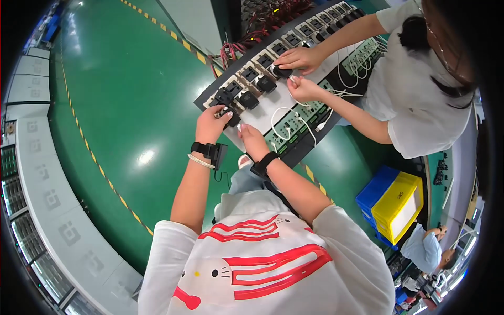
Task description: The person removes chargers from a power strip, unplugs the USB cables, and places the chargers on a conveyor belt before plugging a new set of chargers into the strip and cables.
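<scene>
The left hand clasps a black charger, the right hand pinches a white connector, a lettered yellow crate rightward of both.

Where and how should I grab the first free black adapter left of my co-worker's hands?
Probably pinch the black adapter by its block's two sides, coming from above: that block juts from the socket row toward the green board, sides mostly in plain view.

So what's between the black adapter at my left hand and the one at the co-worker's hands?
The head view shows two more black adapters between them, side by side along the row of sockets.
</scene>
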Tool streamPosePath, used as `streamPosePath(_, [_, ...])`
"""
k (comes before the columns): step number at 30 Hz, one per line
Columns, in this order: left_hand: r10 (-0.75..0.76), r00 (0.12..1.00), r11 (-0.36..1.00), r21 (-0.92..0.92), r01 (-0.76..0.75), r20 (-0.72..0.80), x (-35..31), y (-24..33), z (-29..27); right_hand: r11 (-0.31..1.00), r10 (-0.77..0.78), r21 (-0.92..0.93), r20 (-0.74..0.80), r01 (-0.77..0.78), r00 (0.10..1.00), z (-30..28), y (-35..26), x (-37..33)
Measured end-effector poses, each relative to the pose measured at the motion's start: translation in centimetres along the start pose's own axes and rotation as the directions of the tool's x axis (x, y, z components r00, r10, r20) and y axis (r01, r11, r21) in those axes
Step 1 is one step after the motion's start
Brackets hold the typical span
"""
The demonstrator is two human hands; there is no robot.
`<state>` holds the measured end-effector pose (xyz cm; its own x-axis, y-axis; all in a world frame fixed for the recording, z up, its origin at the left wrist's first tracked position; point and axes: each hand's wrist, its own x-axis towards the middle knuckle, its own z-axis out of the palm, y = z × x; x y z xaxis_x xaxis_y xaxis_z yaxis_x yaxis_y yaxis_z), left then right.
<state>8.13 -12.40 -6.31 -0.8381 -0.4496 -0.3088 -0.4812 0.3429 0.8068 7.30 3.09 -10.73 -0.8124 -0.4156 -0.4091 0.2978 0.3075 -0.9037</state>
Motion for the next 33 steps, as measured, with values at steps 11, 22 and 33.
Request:
streamPosePath(11, [0.010, 0.999, 0.996, -0.093, -0.007, 0.037, 0.4, -0.3, 0.1, 0.997, -0.009, -0.071, -0.138, -0.001, 0.990, 1.5, -1.2, -0.3])
streamPosePath(22, [0.061, 0.998, 0.991, -0.119, -0.060, 0.007, 0.4, -1.7, 0.5, 0.651, -0.352, -0.563, 0.371, 0.510, 0.859, -5.0, -5.9, -6.5])
streamPosePath(33, [0.285, 0.953, 0.923, 0.300, -0.242, -0.108, -0.9, 1.7, -0.1, 0.926, -0.190, -0.292, 0.191, 0.241, 0.963, -10.0, -6.8, -5.5])
